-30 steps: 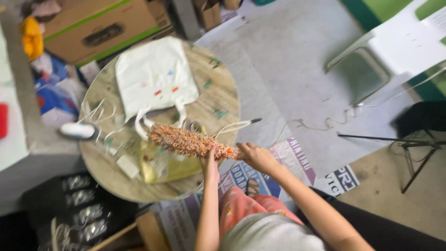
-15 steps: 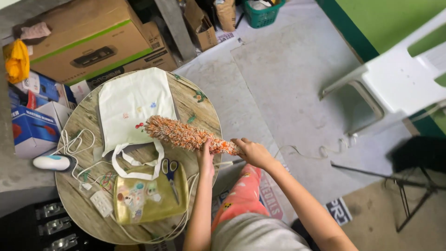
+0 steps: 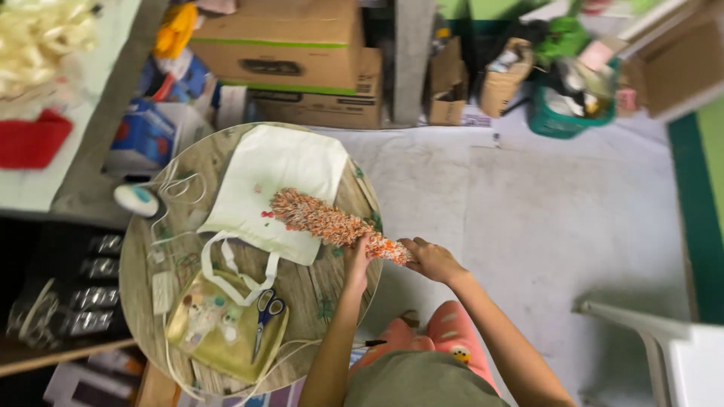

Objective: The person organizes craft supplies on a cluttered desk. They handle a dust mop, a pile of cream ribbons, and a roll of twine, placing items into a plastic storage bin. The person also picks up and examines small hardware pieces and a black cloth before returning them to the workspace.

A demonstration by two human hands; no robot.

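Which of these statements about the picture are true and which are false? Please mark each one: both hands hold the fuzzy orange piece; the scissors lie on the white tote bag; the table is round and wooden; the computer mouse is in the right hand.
1. Both hands hold the fuzzy orange piece. True: the left hand and the right hand grip its near end.
2. The scissors lie on the white tote bag. False: they lie on the yellow-green pouch nearer the person.
3. The table is round and wooden. True.
4. The computer mouse is in the right hand. False: it rests at the table's left edge, away from both hands.
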